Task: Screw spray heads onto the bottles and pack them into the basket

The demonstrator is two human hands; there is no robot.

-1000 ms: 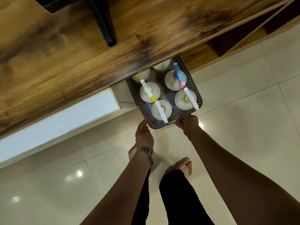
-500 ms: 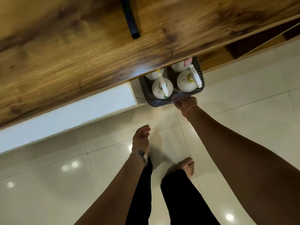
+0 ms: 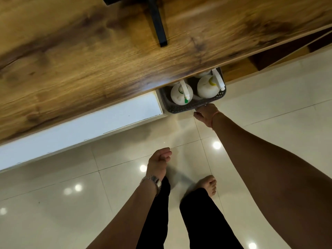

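Observation:
A dark perforated basket (image 3: 186, 107) stands on the floor, mostly tucked under the wooden table (image 3: 111, 56). Two white bottles show inside it, each with a spray head on: one with a green tip (image 3: 181, 93) on the left, one with a yellow collar (image 3: 208, 87) on the right. The bottles further back are hidden by the tabletop. My right hand (image 3: 206, 114) rests against the basket's near rim, fingers on its edge. My left hand (image 3: 159, 163) hangs over the floor, loosely curled, holding nothing, a metal watch on its wrist.
A white panel (image 3: 80, 126) runs along the floor under the table's left side. A black metal bar (image 3: 158, 24) lies across the tabletop. Glossy pale floor tiles (image 3: 269, 112) spread all around, with my bare foot (image 3: 207, 185) and black trousers below.
The basket has slid further under the table, hiding most bottles. My left hand let go of its rim and drew back toward me; my right hand stays at the rim.

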